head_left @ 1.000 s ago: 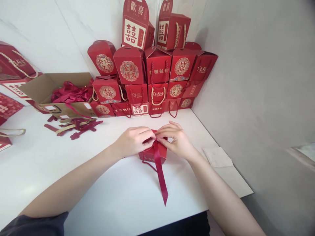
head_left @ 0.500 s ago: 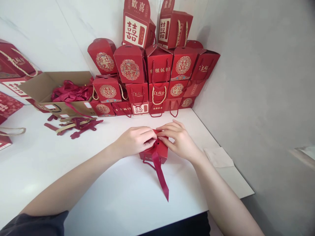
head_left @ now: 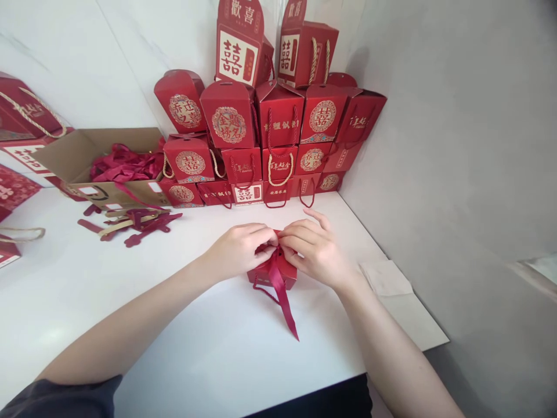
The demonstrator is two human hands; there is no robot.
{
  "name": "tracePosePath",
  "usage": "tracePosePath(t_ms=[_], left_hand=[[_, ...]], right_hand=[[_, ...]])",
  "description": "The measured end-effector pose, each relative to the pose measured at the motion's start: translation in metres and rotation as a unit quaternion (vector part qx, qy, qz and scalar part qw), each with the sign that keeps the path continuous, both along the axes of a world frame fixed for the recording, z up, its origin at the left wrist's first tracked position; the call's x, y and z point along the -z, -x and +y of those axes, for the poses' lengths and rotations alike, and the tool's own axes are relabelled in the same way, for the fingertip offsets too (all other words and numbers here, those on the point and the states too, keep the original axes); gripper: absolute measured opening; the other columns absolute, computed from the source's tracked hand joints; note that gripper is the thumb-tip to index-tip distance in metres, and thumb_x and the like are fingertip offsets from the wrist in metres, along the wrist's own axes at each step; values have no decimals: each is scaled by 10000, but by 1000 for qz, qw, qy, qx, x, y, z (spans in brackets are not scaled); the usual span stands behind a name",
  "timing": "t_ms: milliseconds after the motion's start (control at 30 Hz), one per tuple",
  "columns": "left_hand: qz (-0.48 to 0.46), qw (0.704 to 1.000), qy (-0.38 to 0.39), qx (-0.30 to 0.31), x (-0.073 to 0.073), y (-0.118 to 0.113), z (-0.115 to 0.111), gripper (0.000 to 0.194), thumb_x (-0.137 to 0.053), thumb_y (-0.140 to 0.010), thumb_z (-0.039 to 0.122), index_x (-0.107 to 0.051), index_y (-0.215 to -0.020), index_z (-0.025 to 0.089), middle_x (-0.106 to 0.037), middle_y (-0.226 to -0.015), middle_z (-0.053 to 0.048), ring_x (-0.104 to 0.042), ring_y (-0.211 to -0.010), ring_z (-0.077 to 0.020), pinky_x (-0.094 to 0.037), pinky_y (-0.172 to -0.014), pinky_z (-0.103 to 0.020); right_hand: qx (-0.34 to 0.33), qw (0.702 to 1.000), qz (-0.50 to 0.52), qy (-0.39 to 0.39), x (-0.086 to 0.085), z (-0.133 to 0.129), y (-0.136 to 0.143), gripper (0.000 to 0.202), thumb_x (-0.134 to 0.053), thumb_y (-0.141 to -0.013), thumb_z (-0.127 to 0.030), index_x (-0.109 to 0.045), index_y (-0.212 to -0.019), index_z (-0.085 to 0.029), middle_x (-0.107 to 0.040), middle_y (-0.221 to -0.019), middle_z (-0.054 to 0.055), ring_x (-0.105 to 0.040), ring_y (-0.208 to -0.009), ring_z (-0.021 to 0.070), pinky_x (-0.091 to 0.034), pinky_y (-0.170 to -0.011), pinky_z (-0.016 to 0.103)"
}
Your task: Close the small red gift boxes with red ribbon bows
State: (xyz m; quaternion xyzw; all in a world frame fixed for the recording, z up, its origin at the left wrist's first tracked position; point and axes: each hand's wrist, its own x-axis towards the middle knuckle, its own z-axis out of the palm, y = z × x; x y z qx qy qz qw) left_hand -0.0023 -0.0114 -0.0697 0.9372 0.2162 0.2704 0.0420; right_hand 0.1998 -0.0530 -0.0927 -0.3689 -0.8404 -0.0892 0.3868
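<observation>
A small red box [head_left: 287, 277] stands on the white table, its top partly covered by my hands. A dark red ribbon [head_left: 282, 295] comes out from between my fingers at the top, and its pointed tail hangs over the box's near side onto the table. My left hand [head_left: 250, 249] is closed, its fingertips pinching the ribbon. From the right, my right hand [head_left: 311, 247] meets it, thumb and forefinger also closed on the ribbon near the lid. A red cord handle [head_left: 265, 293] droops from the box's near side.
Stacked red gift boxes [head_left: 281, 119] line the wall behind. An open carton [head_left: 126, 194] of red ribbons sits back left, with loose straps [head_left: 130, 223] before it. More red boxes [head_left: 26, 110] are at far left; a folded cloth [head_left: 387, 277] lies right.
The fingers of my right hand have curled in closer to my left fingertips. The ribbon's tail has drawn up slightly toward the box.
</observation>
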Motion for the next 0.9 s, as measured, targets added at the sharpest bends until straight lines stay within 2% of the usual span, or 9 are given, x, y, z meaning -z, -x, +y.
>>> tracePosePath(t_ms=[67, 233, 300, 467, 667, 800, 900], left_hand=[[-3, 1000, -3, -4, 0, 0, 0, 66, -582, -836, 122, -570, -790, 168, -634, -750, -3, -594, -673, -112, -490, -650, -210], [-14, 1000, -3, 10, 2, 1, 1, 71, -554, -849, 132, -588, -803, 173, -645, -762, -10, -600, -681, -112, -493, -663, -211], [-16, 1000, -1, 13, 2, 1, 1, 72, -552, -851, 137, -592, -803, 173, -644, -761, -10, -600, -681, -112, -494, -662, -212], [-15, 1000, 5, 15, 1, 0, 1, 82, -547, -851, 135, -593, -799, 176, -647, -753, -8, -600, -678, -113, -498, -657, -216], [-17, 1000, 1, 23, 0, 0, 0, 97, -545, -856, 127, -591, -783, 172, -646, -745, -9, -595, -666, -111, -488, -644, -210], [-11, 1000, -5, 28, 1, -1, 1, 99, -552, -856, 124, -587, -774, 169, -635, -721, -2, -586, -657, -110, -478, -637, -208], [-12, 999, -11, 28, 2, 0, 1, 94, -557, -861, 144, -589, -776, 170, -642, -727, -1, -592, -666, -110, -481, -647, -209]], right_hand=[[-1, 1000, 2, 19, -1, -1, 0, 170, -510, -875, -89, -617, -857, -221, -716, -909, -21, -640, -876, 137, -305, -1112, 416], [-20, 984, 52, 168, 0, 0, -3, 158, -561, -869, -155, -642, -978, -235, -690, -1081, 9, -610, -980, 176, -408, -996, 397], [-43, 976, 74, 198, 0, 1, -4, 162, -565, -870, -159, -651, -975, -247, -688, -1104, 5, -604, -1014, 177, -423, -972, 381], [-29, 977, 105, 184, 0, 1, -2, 120, -582, -808, -130, -612, -849, -239, -708, -976, -7, -633, -917, 175, -329, -1081, 445], [-41, 972, 103, 208, -1, 0, -1, 199, -522, -806, -110, -550, -951, -243, -676, -913, -25, -640, -851, 155, -232, -1147, 498], [-22, 978, 113, 176, -2, 0, 0, 180, -523, -791, -98, -538, -903, -238, -642, -845, -26, -611, -841, 158, -230, -1151, 484], [-36, 971, 119, 206, -2, -1, 1, 219, -538, -777, -103, -533, -950, -236, -651, -914, -7, -605, -916, 179, -254, -1135, 488]])
